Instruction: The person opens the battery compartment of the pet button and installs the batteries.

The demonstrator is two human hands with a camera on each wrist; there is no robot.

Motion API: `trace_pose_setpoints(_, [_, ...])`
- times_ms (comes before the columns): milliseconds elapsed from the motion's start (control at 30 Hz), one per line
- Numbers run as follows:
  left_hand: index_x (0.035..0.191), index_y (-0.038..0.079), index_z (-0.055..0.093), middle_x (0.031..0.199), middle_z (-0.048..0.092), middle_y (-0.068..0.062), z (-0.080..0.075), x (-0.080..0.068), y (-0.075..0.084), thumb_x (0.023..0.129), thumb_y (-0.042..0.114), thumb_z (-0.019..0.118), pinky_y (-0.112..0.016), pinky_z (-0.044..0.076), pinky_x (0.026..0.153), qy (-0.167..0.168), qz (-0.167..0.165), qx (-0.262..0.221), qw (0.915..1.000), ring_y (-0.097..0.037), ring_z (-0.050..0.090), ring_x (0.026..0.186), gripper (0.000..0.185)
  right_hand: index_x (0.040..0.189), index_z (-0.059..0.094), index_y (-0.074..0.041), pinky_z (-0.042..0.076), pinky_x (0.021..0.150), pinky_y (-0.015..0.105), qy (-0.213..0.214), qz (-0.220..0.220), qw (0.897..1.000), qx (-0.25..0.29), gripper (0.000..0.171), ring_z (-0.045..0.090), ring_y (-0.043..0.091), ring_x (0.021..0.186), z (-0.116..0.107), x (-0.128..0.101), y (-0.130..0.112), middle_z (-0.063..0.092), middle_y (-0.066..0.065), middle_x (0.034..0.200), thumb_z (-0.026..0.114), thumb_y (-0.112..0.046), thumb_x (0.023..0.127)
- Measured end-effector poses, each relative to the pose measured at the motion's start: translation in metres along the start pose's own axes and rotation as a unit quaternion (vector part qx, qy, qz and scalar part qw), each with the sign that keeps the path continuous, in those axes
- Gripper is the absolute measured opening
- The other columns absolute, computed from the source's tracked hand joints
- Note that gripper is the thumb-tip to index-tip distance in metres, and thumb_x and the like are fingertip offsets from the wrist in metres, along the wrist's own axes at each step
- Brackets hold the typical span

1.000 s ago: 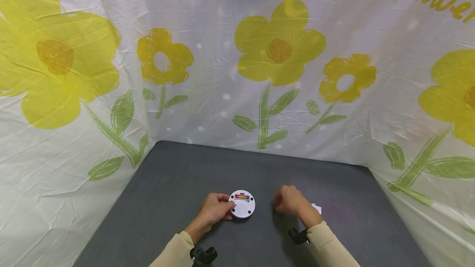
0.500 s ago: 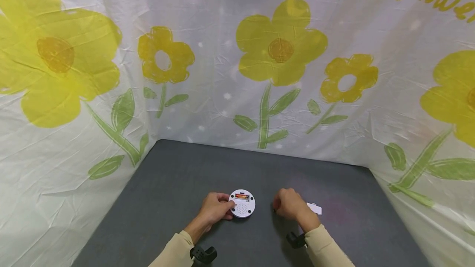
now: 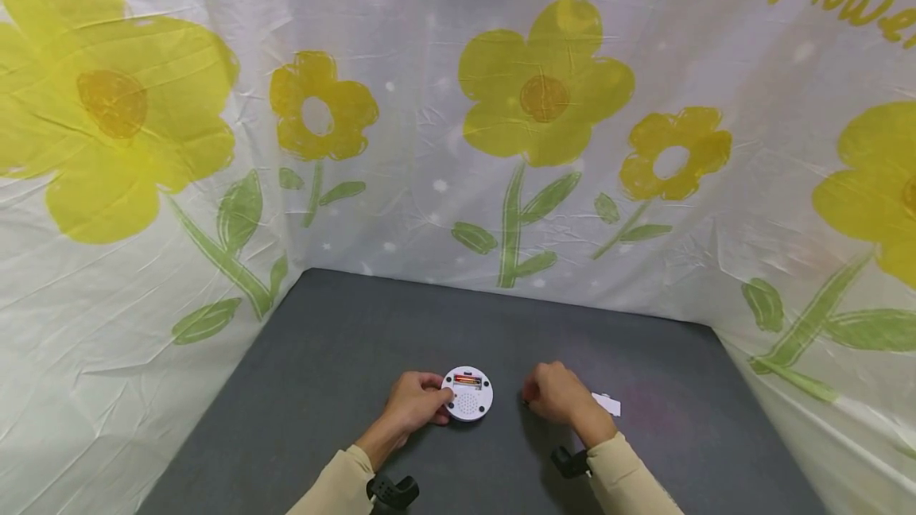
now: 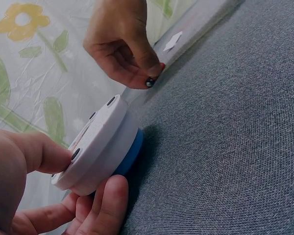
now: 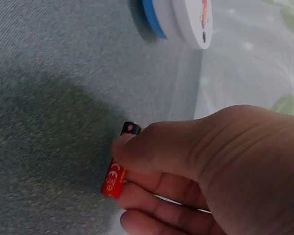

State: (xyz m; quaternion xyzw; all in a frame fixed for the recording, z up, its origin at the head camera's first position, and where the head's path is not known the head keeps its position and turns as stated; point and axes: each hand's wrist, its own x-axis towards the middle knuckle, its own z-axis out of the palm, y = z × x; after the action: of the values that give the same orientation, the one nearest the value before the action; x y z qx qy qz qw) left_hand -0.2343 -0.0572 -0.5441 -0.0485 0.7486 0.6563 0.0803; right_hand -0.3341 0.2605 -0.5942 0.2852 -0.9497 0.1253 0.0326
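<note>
**Left hand steadying a round device, right hand pinching a battery**

The left hand (image 3: 413, 404) is curling its fingers around the rim of a round white device (image 3: 467, 393) with a blue underside, which is lying back-up on the grey table (image 3: 343, 340) with its battery compartment open. The right hand (image 3: 556, 393) is hovering just to the right of the device, apart from it, its grip closing on 1 red battery (image 5: 113, 179) with a black end, thumb over the top. A small white cover piece (image 3: 607, 403) is lying on the table just beyond the right hand. A flower-printed sheet (image 3: 501, 141) is hanging behind.
</note>
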Motion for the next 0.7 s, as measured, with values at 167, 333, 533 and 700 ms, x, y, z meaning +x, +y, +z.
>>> trace_pose_setpoints(167, [0.123, -0.012, 0.071, 0.088, 0.078, -0.008, 0.0, 0.0, -0.001, 0.09, 0.006, 0.074, -0.031, 0.068, 0.063, 0.0, 0.002, 0.002, 1.0, -0.013, 0.074, 0.064, 0.037, 0.078, 0.077, -0.024, 0.053, 0.055, 0.037, 0.013, -0.023, 0.999, 0.038, 0.014, 0.057, 0.003, 0.064, -0.024, 0.003, -0.023, 0.069, -0.014, 0.073, 0.084, -0.013, 0.074])
trace_pose_setpoints(333, [0.122, -0.011, 0.072, 0.087, 0.078, -0.007, 0.0, 0.0, 0.0, 0.09, 0.005, 0.074, -0.031, 0.068, 0.063, 0.002, 0.004, 0.001, 1.0, -0.013, 0.073, 0.063, 0.036, 0.08, 0.078, -0.012, 0.055, 0.059, 0.034, 0.01, -0.03, 0.997, 0.066, 0.014, 0.06, 0.008, 0.065, -0.083, -0.003, -0.084, 0.072, -0.005, 0.074, 0.081, 0.0, 0.076])
trace_pose_setpoints(533, [0.12, -0.01, 0.072, 0.087, 0.078, -0.008, 0.0, 0.0, 0.001, 0.09, 0.004, 0.073, -0.031, 0.067, 0.062, 0.0, 0.003, -0.004, 1.0, -0.012, 0.072, 0.063, 0.033, 0.084, 0.081, -0.012, 0.054, 0.06, 0.029, -0.006, -0.029, 0.998, 0.055, 0.015, 0.06, 0.005, 0.066, -0.105, 0.003, -0.111, 0.073, -0.005, 0.076, 0.082, 0.002, 0.08])
trace_pose_setpoints(700, [0.121, -0.011, 0.071, 0.09, 0.079, -0.009, -0.001, -0.001, 0.001, 0.091, 0.005, 0.073, -0.03, 0.067, 0.062, -0.005, 0.003, 0.0, 1.0, -0.012, 0.072, 0.065, 0.034, 0.09, 0.083, -0.01, 0.055, 0.062, 0.03, -0.016, -0.028, 0.998, 0.054, 0.013, 0.062, 0.008, 0.068, -0.106, 0.013, -0.119, 0.074, -0.003, 0.079, 0.081, 0.001, 0.084])
